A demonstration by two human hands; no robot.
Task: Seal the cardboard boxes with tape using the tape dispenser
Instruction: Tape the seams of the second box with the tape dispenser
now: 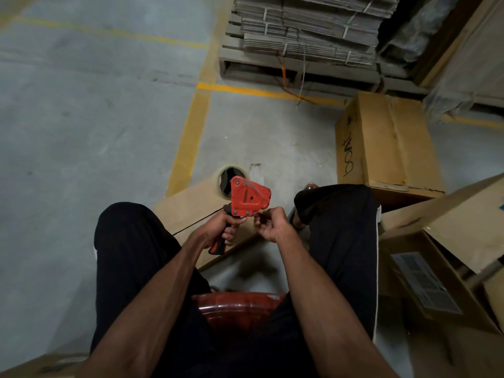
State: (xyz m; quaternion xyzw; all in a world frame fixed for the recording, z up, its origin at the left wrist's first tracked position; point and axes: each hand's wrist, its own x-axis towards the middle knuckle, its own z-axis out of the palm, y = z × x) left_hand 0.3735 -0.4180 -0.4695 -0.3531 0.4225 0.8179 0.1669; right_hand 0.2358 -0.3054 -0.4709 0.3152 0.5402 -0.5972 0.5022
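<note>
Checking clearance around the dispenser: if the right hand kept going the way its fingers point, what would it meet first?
Likely the red tape dispenser itself: the right hand has its fingers at the dispenser's lower front edge, seemingly touching already, though depth is unclear.

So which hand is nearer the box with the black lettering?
The right. The right hand, fingers at the tape dispenser's front edge, sits lower left of the box; the left hand, gripping the dispenser's handle, is further left.
</note>
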